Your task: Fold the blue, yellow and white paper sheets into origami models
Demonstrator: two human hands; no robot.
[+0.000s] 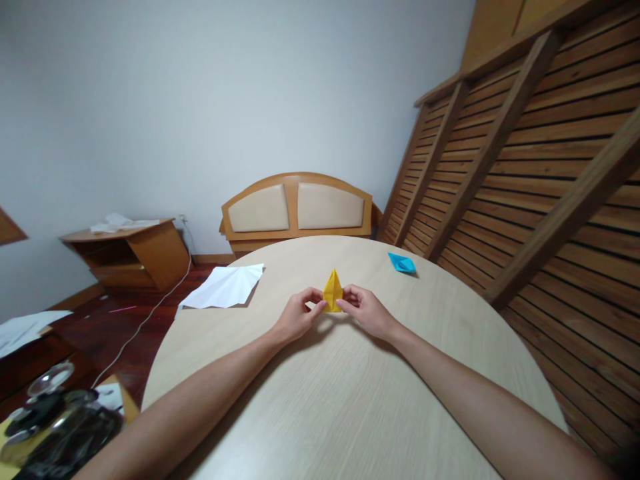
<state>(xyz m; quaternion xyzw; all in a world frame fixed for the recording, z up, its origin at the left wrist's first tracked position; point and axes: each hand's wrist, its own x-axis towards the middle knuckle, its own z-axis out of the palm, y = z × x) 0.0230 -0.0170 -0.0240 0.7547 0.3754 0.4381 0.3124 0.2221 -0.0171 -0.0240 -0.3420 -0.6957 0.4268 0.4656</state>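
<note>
A folded piece of yellow paper (333, 292) with a pointed top is held upright just above the round table. My left hand (302, 313) pinches its left edge between thumb and fingers. On the opposite edge, my right hand (367, 311) grips it the same way. Its point faces away from me, and creases run down its front. Farther back to the right lies a small blue folded paper boat (402, 263), apart from both hands. A creased white sheet of paper (225, 285) rests at the table's left edge.
The round pale wooden table (320, 413) fills the space before me. Behind it stands a headboard (330, 207) with two cream panels. Slatted wooden boards (545, 167) lean at the right. A low cabinet (145, 257) with papers and a white cable (145, 323) are at left.
</note>
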